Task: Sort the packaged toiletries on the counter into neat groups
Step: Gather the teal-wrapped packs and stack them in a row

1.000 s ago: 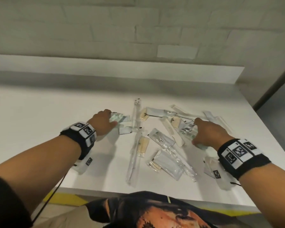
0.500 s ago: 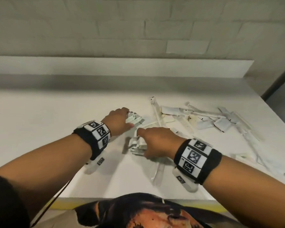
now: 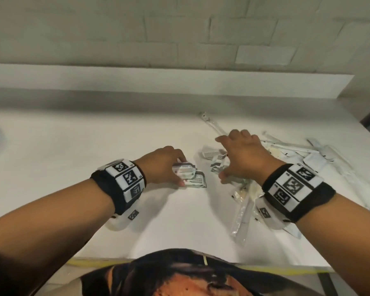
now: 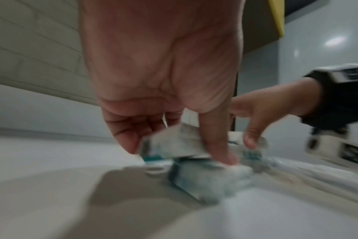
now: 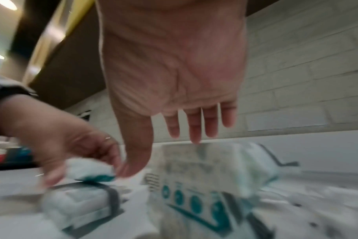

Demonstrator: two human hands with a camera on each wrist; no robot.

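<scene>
**Left hand grips a sachet stack; right hand hovers spread over the pile**

The left hand [image 3: 162, 165] sits near the middle of the white desk [image 3: 51, 167], fingers [image 4: 217, 145] curled and clamped on a small sachet [image 3: 183, 168] with teal print. That sachet lies on top of a second sachet [image 3: 198, 180], which rests flat on the desk and sticks out toward the near edge. In the left wrist view the thumb presses one side of the top sachet and the other fingers close in on the opposite side; the picture is blurred, so the print cannot be read.

The right hand [image 3: 241, 157] is just to the right of the left, palm down, with its fingers [image 5: 194, 129] straight and spread apart. It holds nothing. The right wrist view shows the fingertips above a larger crumpled packet [image 5: 204, 174] with teal round symbols; whether they touch it cannot be told. Its thumb reaches down close to the left hand's sachets.

The loose pile [image 3: 297, 152] of white and clear wrapped toiletries spreads from under the right hand toward the desk's right edge. Long clear sleeves [image 3: 242, 212] run from below the right wrist toward the near edge, and one thin sleeve [image 3: 212, 122] angles away toward the back edge. Both wrists wear black bands [image 3: 124, 182] with square black-and-white markers.

A pale brick wall [image 3: 179, 28] rises behind the desk's raised back ledge.
</scene>
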